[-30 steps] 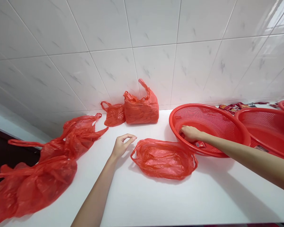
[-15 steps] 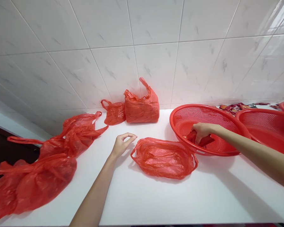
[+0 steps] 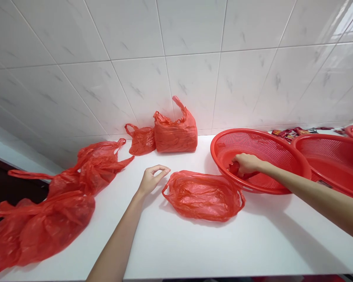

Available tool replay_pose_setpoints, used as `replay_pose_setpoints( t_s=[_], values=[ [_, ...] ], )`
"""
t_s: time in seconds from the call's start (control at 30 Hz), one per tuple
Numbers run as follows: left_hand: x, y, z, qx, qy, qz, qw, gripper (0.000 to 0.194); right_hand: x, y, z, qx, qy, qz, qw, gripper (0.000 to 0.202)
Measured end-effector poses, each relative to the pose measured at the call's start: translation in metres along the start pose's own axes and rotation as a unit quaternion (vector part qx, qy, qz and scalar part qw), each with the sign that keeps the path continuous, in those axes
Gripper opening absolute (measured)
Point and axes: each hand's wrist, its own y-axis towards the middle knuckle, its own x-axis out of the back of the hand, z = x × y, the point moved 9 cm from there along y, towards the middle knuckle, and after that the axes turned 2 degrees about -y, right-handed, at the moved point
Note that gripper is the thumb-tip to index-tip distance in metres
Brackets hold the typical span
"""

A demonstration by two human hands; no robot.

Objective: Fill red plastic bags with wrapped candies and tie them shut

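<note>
My right hand (image 3: 247, 162) reaches down into a red perforated plastic basket (image 3: 270, 145), its fingers closed on small red packets (image 3: 234, 168) that they partly hide. Their printing is too small to read. In front of the basket, an open red plastic bag (image 3: 204, 196) lies spread on the white table, its mouth facing up and its two handles at the sides. Just off the bag's left corner is my left hand (image 3: 153, 179), thumb and fingertips pinched together with nothing visible between them.
Filled red bags (image 3: 175, 135) stand against the tiled wall. More red bags (image 3: 55, 223) lie along the table's left edge. On the right is a second red basket (image 3: 332, 156), with loose red packets (image 3: 292, 134) behind it.
My right hand has moved slightly left inside the basket, with the red packets still in its fingers. My left hand and the open bag stay put.
</note>
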Motion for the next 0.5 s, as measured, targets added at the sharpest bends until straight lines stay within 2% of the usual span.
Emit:
replay_pose_setpoints(
  t_s=[0.13, 0.27, 0.37, 0.5],
  values=[
    [-0.001, -0.001, -0.001, -0.004, 0.007, 0.004, 1.000, 0.029, 0.012, 0.003, 0.006, 0.046, -0.011, -0.008, 0.999, 0.026],
    [-0.001, -0.001, -0.002, -0.007, 0.010, 0.005, 1.000, 0.028, 0.006, 0.007, 0.029, 0.097, -0.016, 0.000, 0.995, 0.030],
    [-0.001, -0.001, -0.001, -0.005, 0.008, 0.003, 1.000, 0.028, 0.001, 0.009, 0.043, 0.107, -0.016, -0.009, 0.994, 0.033],
    [-0.001, 0.000, 0.000, -0.006, 0.010, 0.005, 1.000, 0.030, -0.001, 0.007, 0.049, 0.105, -0.003, -0.013, 0.994, 0.036]
  ],
)
